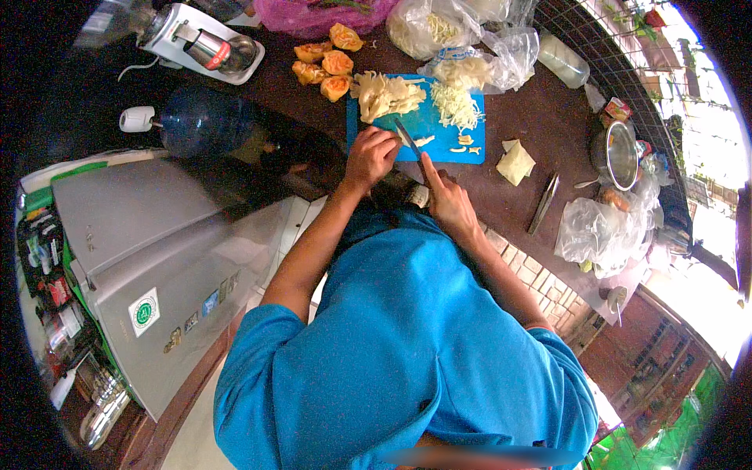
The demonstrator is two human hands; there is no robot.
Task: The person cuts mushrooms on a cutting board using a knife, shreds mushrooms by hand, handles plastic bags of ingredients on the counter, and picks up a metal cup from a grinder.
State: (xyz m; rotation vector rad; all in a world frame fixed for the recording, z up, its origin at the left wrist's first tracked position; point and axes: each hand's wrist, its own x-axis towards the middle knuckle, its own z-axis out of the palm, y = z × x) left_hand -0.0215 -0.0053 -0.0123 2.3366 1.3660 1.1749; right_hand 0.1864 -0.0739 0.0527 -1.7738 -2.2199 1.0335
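Observation:
My right hand [452, 205] is closed around the handle of a knife [409, 141], whose blade lies over the near part of a blue cutting board [432, 154]. My left hand [373, 154] rests at the board's near left edge, fingers bent by the blade; a pale strip [424, 141] lies beside the knife. Whether my left fingers pinch a piece is not clear. A pile of pale, flat pieces [388, 97] sits at the board's back left, and a heap of thin shreds [455, 106] at its back right. Small cut bits [466, 140] lie near the right edge.
Orange filled pieces [337, 63] sit behind the board at left. Plastic bags [464, 67] stand behind it. Rightward lie a folded pale sheet [517, 163], metal tongs [543, 204] and a steel bowl [621, 155]. A blue water bottle [202, 121] and grey refrigerator [170, 282] are left.

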